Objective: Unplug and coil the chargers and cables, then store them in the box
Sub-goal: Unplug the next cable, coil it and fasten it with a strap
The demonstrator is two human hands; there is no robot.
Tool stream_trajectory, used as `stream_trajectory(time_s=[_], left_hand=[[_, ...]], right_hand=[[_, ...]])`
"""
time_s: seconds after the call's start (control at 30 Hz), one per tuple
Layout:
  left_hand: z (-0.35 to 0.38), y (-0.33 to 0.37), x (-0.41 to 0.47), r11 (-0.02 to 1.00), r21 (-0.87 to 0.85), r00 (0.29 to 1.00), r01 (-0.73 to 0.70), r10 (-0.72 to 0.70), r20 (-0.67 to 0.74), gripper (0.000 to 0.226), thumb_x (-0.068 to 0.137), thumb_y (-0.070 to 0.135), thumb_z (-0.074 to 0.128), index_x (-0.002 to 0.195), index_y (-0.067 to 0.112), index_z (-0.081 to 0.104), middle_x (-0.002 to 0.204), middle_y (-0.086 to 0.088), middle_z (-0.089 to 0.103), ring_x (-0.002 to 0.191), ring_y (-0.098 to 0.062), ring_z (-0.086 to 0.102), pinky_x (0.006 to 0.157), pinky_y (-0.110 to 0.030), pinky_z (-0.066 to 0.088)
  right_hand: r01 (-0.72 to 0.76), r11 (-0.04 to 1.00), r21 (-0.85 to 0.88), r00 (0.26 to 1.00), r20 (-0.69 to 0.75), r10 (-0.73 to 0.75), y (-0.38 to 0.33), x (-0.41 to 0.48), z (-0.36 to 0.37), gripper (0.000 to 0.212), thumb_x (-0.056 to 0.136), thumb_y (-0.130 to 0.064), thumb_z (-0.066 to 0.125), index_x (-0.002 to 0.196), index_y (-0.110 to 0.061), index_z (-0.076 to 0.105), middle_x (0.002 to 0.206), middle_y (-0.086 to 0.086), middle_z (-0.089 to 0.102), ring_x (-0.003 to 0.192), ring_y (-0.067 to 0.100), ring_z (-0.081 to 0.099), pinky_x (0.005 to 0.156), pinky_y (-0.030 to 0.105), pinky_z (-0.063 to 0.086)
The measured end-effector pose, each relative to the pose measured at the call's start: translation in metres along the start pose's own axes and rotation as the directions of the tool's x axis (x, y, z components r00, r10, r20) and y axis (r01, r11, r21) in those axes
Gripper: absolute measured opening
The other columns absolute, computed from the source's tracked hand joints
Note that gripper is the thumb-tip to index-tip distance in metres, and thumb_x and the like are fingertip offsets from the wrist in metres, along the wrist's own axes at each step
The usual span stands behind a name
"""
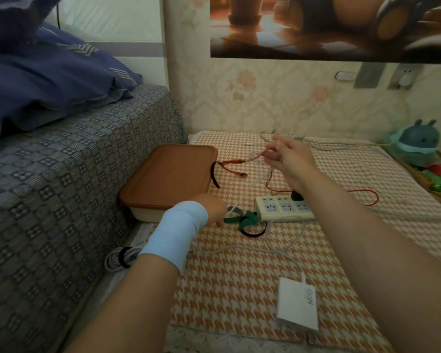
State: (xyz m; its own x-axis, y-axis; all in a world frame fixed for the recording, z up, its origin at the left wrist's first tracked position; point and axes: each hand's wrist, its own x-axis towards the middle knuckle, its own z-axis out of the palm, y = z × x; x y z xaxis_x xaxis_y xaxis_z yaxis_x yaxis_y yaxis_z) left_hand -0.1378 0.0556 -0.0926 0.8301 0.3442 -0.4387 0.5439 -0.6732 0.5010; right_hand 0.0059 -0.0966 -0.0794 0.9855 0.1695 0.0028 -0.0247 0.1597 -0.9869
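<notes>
White charger (297, 305): nearest the camera, a flat slab lying on the checked mat (239, 289), its thin white lead (252, 249) trailing off toward the far left. Judged light, hard and smooth; best lifted by the body, never dragged by the lead.

Coiled white cable (117, 258): at the mat's left edge beside the bed (61, 200), already bound with a black strap.

Green strap (245, 220) and black loop (253, 231): loose, just in front of the power strip (283, 208). Soft, limp.

Left hand (214, 207): blue sleeve at the wrist, fingers pointing down near the green strap. Whether it gripped anything could not be told.

Power strip: white, one black plug (297, 195) seated in its far row. Judged stiff in the socket; pull by the plug body while the strip is steadied.

Right hand (289, 159): raised over the mat, fingers pinched closed on the red cable (255, 157) together with pale strands, blurred. Red cable was thin, floppy, likely to tangle; its split ends hung toward the box, the rest looped on the mat at right. Take hold near the connectors when coiling.

Box (168, 174): brown lid on, against the bed. Nothing stored yet, by appearance.
</notes>
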Motion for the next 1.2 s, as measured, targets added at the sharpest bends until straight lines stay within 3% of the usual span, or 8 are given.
stream_trajectory(time_s=[0.17, 0.37, 0.57, 0.67, 0.9, 1.07, 1.13, 1.2], left_hand=[[0.000, -0.010, 0.009, 0.984, 0.162, 0.992, -0.079, 0.093, -0.080, 0.065, 0.094, 0.064, 0.040, 0.113, 0.007, 0.067, 0.095, -0.007, 0.062, 0.074, -0.022, 0.053, 0.066, -0.030, 0.043], [-0.005, -0.011, -0.006, 0.956, 0.087, 0.933, -0.279, 0.291, -0.209, 0.032, 0.101, 0.030, 0.046, 0.107, 0.010, 0.070, 0.097, -0.012, 0.069, 0.083, -0.025, 0.061, 0.071, -0.031, 0.048], [0.008, -0.013, -0.016, 0.928, 0.026, 0.925, -0.372, 0.372, -0.079, 0.029, 0.100, 0.011, 0.042, 0.109, 0.013, 0.070, 0.101, -0.009, 0.070, 0.078, -0.023, 0.065, 0.067, -0.027, 0.051], [0.008, -0.006, -0.021, 0.936, -0.004, 0.930, -0.353, 0.350, -0.114, 0.032, 0.102, 0.019, 0.040, 0.102, 0.013, 0.072, 0.084, -0.003, 0.061, 0.061, -0.018, 0.054, 0.052, -0.024, 0.044], [-0.004, -0.014, -0.003, 0.965, -0.067, 0.943, -0.253, 0.230, -0.239, 0.024, 0.100, 0.018, 0.046, 0.092, 0.011, 0.068, 0.080, -0.005, 0.060, 0.069, -0.017, 0.053, 0.057, -0.021, 0.045], [-0.012, -0.018, 0.008, 0.985, -0.035, 0.954, -0.170, 0.156, -0.256, 0.029, 0.099, 0.020, 0.051, 0.113, 0.003, 0.069, 0.111, -0.015, 0.063, 0.089, -0.026, 0.053, 0.075, -0.031, 0.045], [-0.012, -0.013, 0.004, 0.965, -0.069, 0.942, -0.252, 0.228, -0.248, 0.030, 0.102, 0.021, 0.044, 0.124, 0.013, 0.064, 0.130, -0.009, 0.058, 0.105, -0.026, 0.056, 0.074, -0.025, 0.043], [-0.012, -0.010, 0.004, 0.948, -0.064, 0.931, -0.311, 0.290, -0.221, 0.030, 0.103, 0.026, 0.042, 0.119, 0.018, 0.066, 0.128, -0.004, 0.060, 0.108, -0.024, 0.057, 0.080, -0.025, 0.042]], right_hand=[[0.127, 0.922, -0.365, 0.989, 0.114, -0.091, -0.001, -0.010, -0.009, 0.049, 0.094, 0.014, 0.052, 0.135, -0.011, 0.060, 0.140, 0.002, 0.055, 0.091, 0.021, 0.075, 0.077, 0.032, 0.062], [0.229, 0.638, -0.735, 0.973, 0.149, -0.178, 0.000, -0.026, -0.012, 0.039, 0.086, 0.009, 0.048, 0.074, -0.022, 0.068, 0.090, 0.000, 0.072, 0.079, 0.021, 0.068, 0.064, 0.039, 0.058], [0.564, 0.214, -0.798, 0.820, 0.508, -0.265, 0.005, -0.040, -0.006, 0.062, 0.090, -0.001, 0.053, 0.145, -0.030, 0.047, 0.150, 0.001, 0.041, 0.115, 0.015, 0.055, 0.080, 0.035, 0.051], [0.622, 0.032, -0.783, 0.775, 0.608, -0.171, 0.001, -0.042, -0.003, 0.045, 0.094, -0.013, 0.064, 0.137, -0.027, 0.061, 0.122, 0.001, 0.065, 0.104, 0.017, 0.062, 0.085, 0.035, 0.052], [0.488, 0.403, -0.774, 0.865, 0.368, -0.340, -0.012, -0.033, -0.029, 0.020, 0.098, -0.032, 0.063, 0.113, -0.021, 0.071, 0.104, -0.003, 0.049, 0.096, 0.015, 0.052, 0.089, 0.032, 0.043], [0.509, 0.047, -0.859, 0.856, 0.500, -0.135, -0.022, -0.038, -0.043, 0.024, 0.093, -0.049, 0.065, 0.080, -0.029, 0.070, 0.077, -0.010, 0.061, 0.072, 0.012, 0.060, 0.061, 0.026, 0.041], [0.456, 0.275, -0.847, 0.889, 0.419, -0.185, -0.024, -0.035, -0.037, 0.033, 0.099, -0.045, 0.057, 0.082, -0.024, 0.074, 0.058, -0.006, 0.058, 0.048, 0.008, 0.050, 0.052, 0.025, 0.033], [0.242, 0.734, -0.635, 0.967, 0.224, -0.125, -0.030, -0.027, -0.029, 0.030, 0.102, -0.030, 0.055, 0.096, -0.010, 0.077, 0.053, 0.000, 0.057, 0.035, 0.007, 0.039, 0.049, 0.024, 0.030]])
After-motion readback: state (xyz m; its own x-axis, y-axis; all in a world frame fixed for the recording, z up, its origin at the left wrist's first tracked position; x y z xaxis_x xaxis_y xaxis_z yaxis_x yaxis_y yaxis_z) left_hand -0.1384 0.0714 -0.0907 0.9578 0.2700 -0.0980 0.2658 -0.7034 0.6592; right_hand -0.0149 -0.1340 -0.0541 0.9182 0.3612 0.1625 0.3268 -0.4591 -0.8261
